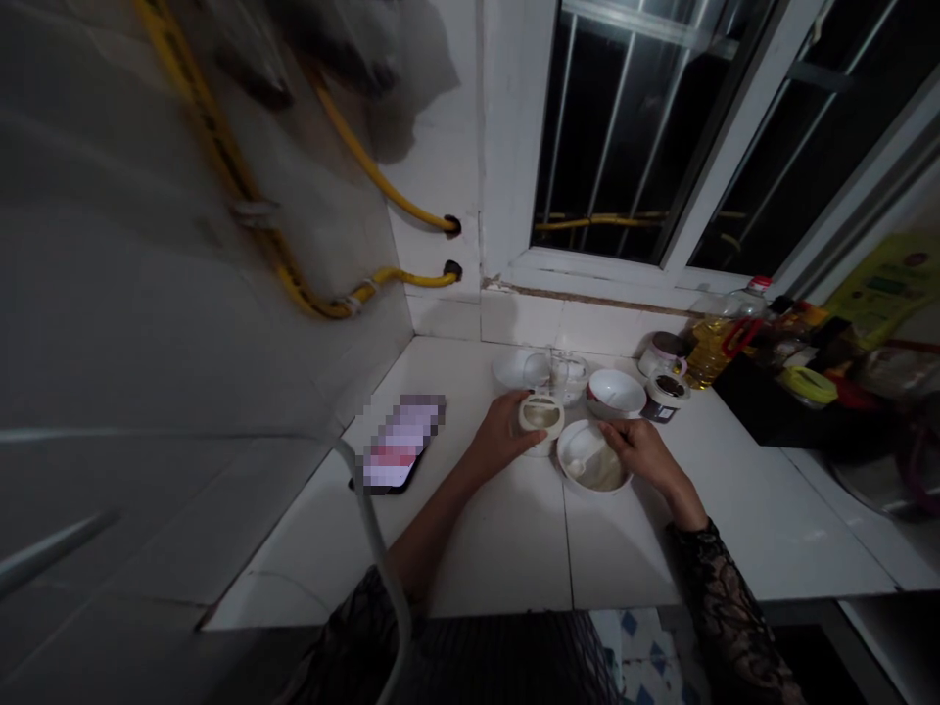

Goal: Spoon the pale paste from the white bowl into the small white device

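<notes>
My left hand (500, 432) is wrapped round a small cream-coloured cup (541, 418) that stands on the white counter. Just right of it sits a white bowl (591, 457) with pale contents and a white spoon lying in it. My right hand (640, 449) rests on that bowl's right rim, fingers curled on it. Behind these stand another white bowl (615, 393), a clear glass (561, 374) and a shallow white dish (515, 370).
A phone (401, 444) lies on the counter to the left. A dark lidded jar (666, 397), a white jar (663, 353) and an oil bottle (724, 334) stand at the back right, beside a dark stove (793, 406) with clutter. Yellow hoses (382, 284) run along the left wall.
</notes>
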`<state>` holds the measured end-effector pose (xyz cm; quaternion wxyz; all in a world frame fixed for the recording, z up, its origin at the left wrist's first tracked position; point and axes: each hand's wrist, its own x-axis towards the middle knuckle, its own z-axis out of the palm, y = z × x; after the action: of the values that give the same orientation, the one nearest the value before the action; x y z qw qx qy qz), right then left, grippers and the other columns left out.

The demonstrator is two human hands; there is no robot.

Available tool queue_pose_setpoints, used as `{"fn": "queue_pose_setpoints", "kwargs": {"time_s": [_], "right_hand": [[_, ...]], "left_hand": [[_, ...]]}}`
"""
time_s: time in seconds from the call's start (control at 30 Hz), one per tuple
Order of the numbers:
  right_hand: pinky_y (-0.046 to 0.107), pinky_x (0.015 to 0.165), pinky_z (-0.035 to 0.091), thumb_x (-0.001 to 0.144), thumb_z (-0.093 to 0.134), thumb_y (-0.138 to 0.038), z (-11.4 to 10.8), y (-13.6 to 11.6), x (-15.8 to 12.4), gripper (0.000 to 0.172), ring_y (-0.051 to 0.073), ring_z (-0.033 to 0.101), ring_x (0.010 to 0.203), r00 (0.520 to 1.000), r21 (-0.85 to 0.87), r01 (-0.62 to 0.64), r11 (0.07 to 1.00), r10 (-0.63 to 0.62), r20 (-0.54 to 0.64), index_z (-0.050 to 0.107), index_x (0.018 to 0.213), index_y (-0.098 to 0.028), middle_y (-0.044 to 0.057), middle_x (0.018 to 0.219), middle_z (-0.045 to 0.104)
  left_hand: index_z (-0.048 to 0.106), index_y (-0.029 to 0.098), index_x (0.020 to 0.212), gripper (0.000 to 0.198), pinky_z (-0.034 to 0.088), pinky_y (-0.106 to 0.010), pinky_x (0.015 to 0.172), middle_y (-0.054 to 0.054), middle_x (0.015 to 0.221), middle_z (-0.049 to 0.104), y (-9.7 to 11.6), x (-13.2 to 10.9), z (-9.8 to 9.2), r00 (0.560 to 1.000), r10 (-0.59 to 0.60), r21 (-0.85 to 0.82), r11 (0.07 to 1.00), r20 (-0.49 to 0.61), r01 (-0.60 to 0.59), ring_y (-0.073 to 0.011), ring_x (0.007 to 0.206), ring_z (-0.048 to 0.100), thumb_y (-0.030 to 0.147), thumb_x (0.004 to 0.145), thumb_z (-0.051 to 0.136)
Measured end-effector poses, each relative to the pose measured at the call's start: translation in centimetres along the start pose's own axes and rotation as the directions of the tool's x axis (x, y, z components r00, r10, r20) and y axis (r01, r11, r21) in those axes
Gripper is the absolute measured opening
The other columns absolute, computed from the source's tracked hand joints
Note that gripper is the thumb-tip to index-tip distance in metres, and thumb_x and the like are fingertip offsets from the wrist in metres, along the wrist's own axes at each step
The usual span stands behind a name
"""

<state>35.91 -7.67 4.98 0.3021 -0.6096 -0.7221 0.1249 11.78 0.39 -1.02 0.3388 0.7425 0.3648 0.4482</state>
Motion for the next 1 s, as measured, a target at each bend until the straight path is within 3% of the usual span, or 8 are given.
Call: {"fn": "queue_pose_setpoints", "kwargs": {"time_s": [0.17,0.3,0.8,1.0], "right_hand": [[0.024,0.047,0.023,0.08,0.047,-0.062,-0.3,0.8,-0.1,0.052,0.01,0.028,0.048,0.989,0.264,-0.12,0.957,0.137,-0.048,0.035,0.048,-0.022,-0.005,0.047,0.031],[0.024,0.047,0.023,0.076,0.049,-0.067,-0.5,1.2,-0.2,0.055,0.009,0.028,0.048,0.974,0.359,-0.157,0.92,0.205,-0.098,0.036,0.047,-0.022,-0.005,0.047,0.032],[0.025,0.04,0.018,0.071,0.051,-0.072,0.1,2.4,-0.2,0.057,0.008,0.025,0.042,0.952,0.41,-0.216,0.886,0.284,-0.112,0.041,0.045,-0.022,-0.006,0.041,0.031],[0.024,0.04,0.021,0.069,0.053,-0.073,0.2,2.8,0.0,0.058,0.008,0.028,0.043,0.944,0.408,-0.228,0.884,0.304,-0.131,0.04,0.044,-0.022,-0.004,0.042,0.036]], "left_hand": [[0.051,0.019,0.123,0.06,0.039,-0.046,0.108,-0.012,0.129,0.057,0.3,0.0,-0.1,1.0,-0.01,0.029,1.0,0.006,0.009,-0.0284,0.125,0.051,0.038,0.071,0.075],[0.051,0.02,0.123,0.06,0.039,-0.046,0.108,-0.011,0.129,0.057,0.4,0.0,-0.2,1.0,-0.008,0.028,1.0,0.005,0.008,-0.028,0.125,0.051,0.039,0.071,0.076],[0.053,0.023,0.122,0.059,0.041,-0.046,0.106,-0.009,0.127,0.058,0.2,0.1,-0.1,1.0,0.017,0.018,1.0,-0.007,-0.017,-0.0279,0.124,0.053,0.038,0.071,0.077],[0.053,0.021,0.123,0.061,0.04,-0.046,0.107,-0.011,0.128,0.057,0.2,0.1,0.0,1.0,-0.003,0.017,1.0,-0.006,0.003,-0.0281,0.124,0.052,0.04,0.07,0.077]]}}
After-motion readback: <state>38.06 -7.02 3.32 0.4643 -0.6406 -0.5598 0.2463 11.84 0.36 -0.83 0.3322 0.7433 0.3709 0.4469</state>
